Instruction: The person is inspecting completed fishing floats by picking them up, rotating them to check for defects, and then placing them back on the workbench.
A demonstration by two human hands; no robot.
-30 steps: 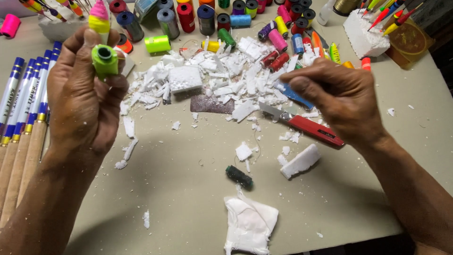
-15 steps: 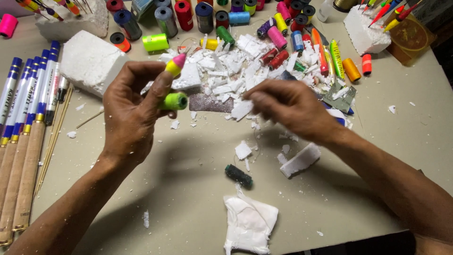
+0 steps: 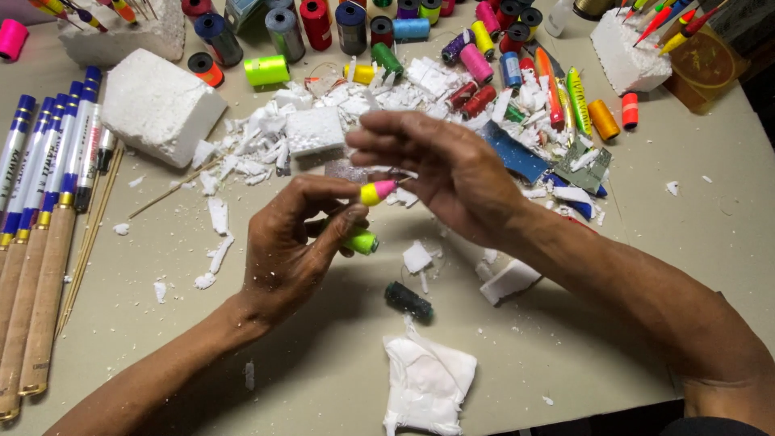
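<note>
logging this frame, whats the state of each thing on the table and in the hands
left hand: closed on yellow-pink float and green spool
yellow-pink float: held, tilted
green spool: held
right hand: fingers spread, at float tip
foam block: resting on the table, chipped
dark spool: lying flat

A white crumpled plastic packet lies at the table's near edge, below both hands.

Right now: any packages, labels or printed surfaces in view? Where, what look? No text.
White plastic bag: bottom centre, crumpled, no print visible.
Rod handles: left edge, white with blue bands, dark lettering.
Amber box: top right, yellowish, round emblem.
No screens or signs.
</note>
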